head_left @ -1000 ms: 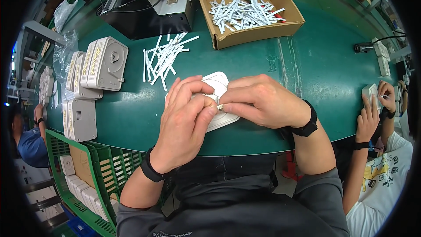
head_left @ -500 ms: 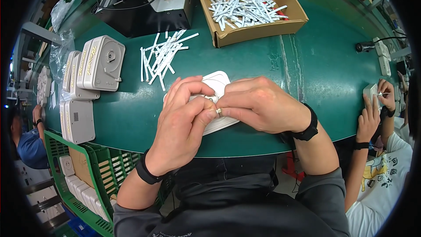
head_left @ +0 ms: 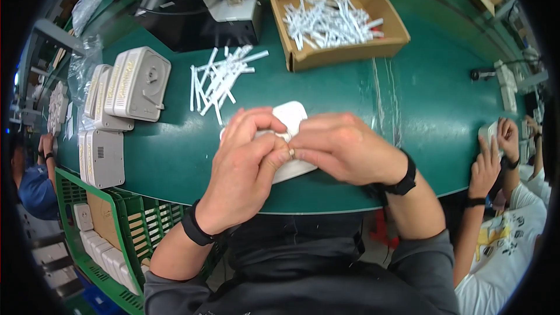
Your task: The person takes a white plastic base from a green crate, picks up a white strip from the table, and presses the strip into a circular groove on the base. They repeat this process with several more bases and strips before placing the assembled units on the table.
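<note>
On the glossy green tabletop (head_left: 431, 140): a two-handed pinch

Left hand (head_left: 248, 163) and right hand (head_left: 350, 149) meet, each grip pinching one tiny pale piece (head_left: 291, 153) above a white, rounded-corner plastic housing (head_left: 290, 113) lying on the tabletop.

The housing (head_left: 290, 115) and loose strips (head_left: 224, 76) are white, the carton (head_left: 350, 55) brown, the tabletop (head_left: 434, 119) and crate (head_left: 121, 213) green.

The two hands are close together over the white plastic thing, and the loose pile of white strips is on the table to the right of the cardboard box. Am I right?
Not quite: the head view shows the loose pile of white strips to the left of the cardboard box. The left hand and right hand are close together over the white plastic thing.
</note>
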Demonstrator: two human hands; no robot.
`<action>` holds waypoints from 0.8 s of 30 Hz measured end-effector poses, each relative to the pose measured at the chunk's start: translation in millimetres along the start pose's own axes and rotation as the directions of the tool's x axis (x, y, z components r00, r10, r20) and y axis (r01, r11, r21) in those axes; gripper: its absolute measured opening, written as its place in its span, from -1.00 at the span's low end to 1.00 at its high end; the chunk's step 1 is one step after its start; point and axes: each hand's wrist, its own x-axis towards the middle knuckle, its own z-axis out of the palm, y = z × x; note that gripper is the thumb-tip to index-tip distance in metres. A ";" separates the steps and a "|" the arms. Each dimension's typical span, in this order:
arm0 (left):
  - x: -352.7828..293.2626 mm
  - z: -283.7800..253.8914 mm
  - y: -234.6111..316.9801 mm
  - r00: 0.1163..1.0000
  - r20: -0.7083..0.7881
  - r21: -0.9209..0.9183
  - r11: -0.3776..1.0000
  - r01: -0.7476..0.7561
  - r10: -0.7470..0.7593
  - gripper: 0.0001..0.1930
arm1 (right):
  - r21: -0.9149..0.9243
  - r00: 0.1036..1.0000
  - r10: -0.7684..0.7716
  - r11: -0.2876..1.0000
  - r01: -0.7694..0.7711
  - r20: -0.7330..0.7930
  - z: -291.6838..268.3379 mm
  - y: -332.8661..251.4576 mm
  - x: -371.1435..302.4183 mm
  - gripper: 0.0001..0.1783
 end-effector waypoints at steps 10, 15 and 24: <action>-31.6 3.6 2.4 0.954 -0.297 -0.092 0.996 0.021 -0.047 -0.86 | -0.283 0.995 -0.018 0.959 -0.009 -0.095 -2.9 -28.8 8.9 -0.19; -48.1 -17.2 2.2 0.938 -0.347 0.012 1.000 0.014 -0.009 -0.86 | -0.372 0.995 0.045 0.928 -0.009 0.090 9.3 -25.1 0.9 0.12; -85.1 -99.9 -46.4 0.776 -0.626 0.199 0.947 0.253 -0.076 -0.60 | -0.392 0.750 0.373 0.678 -0.622 -0.546 -25.7 -40.6 -133.7 0.15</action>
